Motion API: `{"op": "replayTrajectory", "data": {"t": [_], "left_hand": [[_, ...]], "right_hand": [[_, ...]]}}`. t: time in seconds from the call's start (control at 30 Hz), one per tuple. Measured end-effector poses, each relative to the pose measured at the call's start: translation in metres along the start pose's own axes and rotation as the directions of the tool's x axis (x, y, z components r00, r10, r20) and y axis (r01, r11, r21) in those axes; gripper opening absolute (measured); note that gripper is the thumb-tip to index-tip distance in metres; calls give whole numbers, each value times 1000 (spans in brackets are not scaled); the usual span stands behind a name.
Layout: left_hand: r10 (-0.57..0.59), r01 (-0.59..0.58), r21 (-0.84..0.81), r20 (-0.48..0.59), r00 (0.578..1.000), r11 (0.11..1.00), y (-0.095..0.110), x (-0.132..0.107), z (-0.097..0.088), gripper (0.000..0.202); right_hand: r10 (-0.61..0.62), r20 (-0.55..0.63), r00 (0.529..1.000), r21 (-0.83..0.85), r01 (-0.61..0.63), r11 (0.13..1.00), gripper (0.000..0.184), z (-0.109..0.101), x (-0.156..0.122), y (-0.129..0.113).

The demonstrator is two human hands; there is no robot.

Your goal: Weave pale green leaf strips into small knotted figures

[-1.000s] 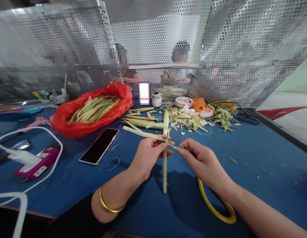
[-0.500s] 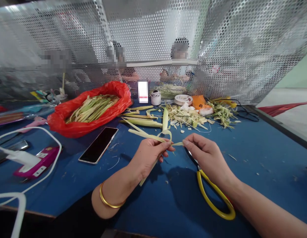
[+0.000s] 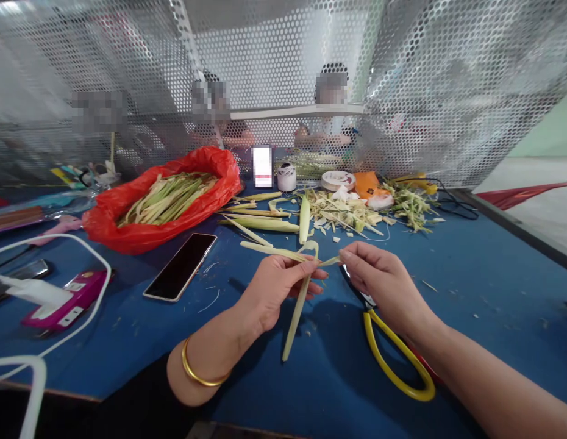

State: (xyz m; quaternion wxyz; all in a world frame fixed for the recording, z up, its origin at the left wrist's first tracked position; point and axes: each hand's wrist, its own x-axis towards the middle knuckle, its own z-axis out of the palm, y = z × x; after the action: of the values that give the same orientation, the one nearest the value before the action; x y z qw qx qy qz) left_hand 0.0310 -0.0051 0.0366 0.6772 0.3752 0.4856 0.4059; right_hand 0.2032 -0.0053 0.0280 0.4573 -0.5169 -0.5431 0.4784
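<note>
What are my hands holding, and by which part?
Your left hand pinches flat, pale-green plant strips where they meet; your right hand pinches a narrow, pale-green plant strip near its outer end.

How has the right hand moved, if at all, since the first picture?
Yes: the right hand has shifted slightly right and forward, judged against the yellow-handled scissors, now less covered.

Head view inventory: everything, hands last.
Mesh: uncounted, silver, back
People: 2+, blurred, behind mesh
Table: 1, blue, below
Bag: 1, red, left
Bagged strips: many, green, left
Scraps: uncounted, green, back
Phone: 1, black, left
Power strip: 1, magenta, left
Clutter: uncounted, mixed, left
Lit screen: 1, white, back
Jar: 1, white, back
Roll: 1, white, back
Packet: 1, orange, back
Scissors: 1, yellow-handled, right
Held strips: several, green, centre
Left hand: 1, bare, centre
Right hand: 1, bare, centre
</note>
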Motion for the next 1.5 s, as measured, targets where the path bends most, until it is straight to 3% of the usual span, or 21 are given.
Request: {"op": "replayTrajectory", "data": {"t": [0.17, 0.4, 0.57, 0.67, 0.8, 0.9, 1.03, 1.17, 1.23, 1.3, 1.37, 1.4, 1.47, 1.5], "left_hand": [[65, -60, 52, -107, 992, 997, 1, 0, 1, 6], [81, -81, 5, -49, 995, 997, 3, -1, -1, 24], [119, -108, 116, -91, 989, 987, 3, -2, 0, 12], [133, -114, 195, -85, 988, 974, 2, -2, 1, 9], [81, -77, 121, -26, 996, 990, 3, -6, 2, 13], [77, -80, 76, 40, 996, 994, 3, -8, 3, 20], [135, -137, 105, 32, 990, 985, -1, -8, 5, 32], [253, -263, 196, 75, 965, 945, -5, -7, 7, 26], [258, -278, 200, 117, 959, 940, -6, -6, 7, 33], [284, -288, 181, 48, 958, 941, -5, -3, 3, 51], [362, -333, 172, -183, 914, 927, -1, 1, -3, 65], [410, -370, 180, -330, 851, 912, 2, 2, -6, 66], [566, -473, 311, -489, 664, 824, 9, 3, -12, 60], [669, -516, 427, -472, 573, 743, 12, 3, -15, 51]], "right_hand": [[-86, 10, 996, -209, 86, 974, 41, -2, 1, 4], [-159, 149, 976, -487, 212, 847, 48, -13, 4, 0], [-149, 232, 961, -592, 261, 762, 43, -26, 9, -3], [-157, 214, 964, -630, 259, 732, 37, -32, 12, -1], [-272, 160, 949, -559, 314, 767, 34, -32, 13, 0], [-318, 190, 929, -483, 370, 793, 33, -24, 11, -3], [-205, 190, 960, -308, 256, 916, 25, -6, 4, -3], [-70, 111, 991, -126, 83, 988, 26, 5, 0, 4], [-56, 62, 997, -71, 61, 996, 28, 4, 0, 5], [-100, -14, 995, -79, 98, 992, 28, -2, 3, 4], [-183, -79, 980, -135, 172, 976, 26, -9, 6, 1], [-220, -94, 971, -167, 203, 965, 26, -13, 7, -2], [-274, -76, 959, -223, 252, 942, 25, -19, 8, -7], [-289, -45, 956, -244, 270, 931, 24, -21, 8, -9]]}}
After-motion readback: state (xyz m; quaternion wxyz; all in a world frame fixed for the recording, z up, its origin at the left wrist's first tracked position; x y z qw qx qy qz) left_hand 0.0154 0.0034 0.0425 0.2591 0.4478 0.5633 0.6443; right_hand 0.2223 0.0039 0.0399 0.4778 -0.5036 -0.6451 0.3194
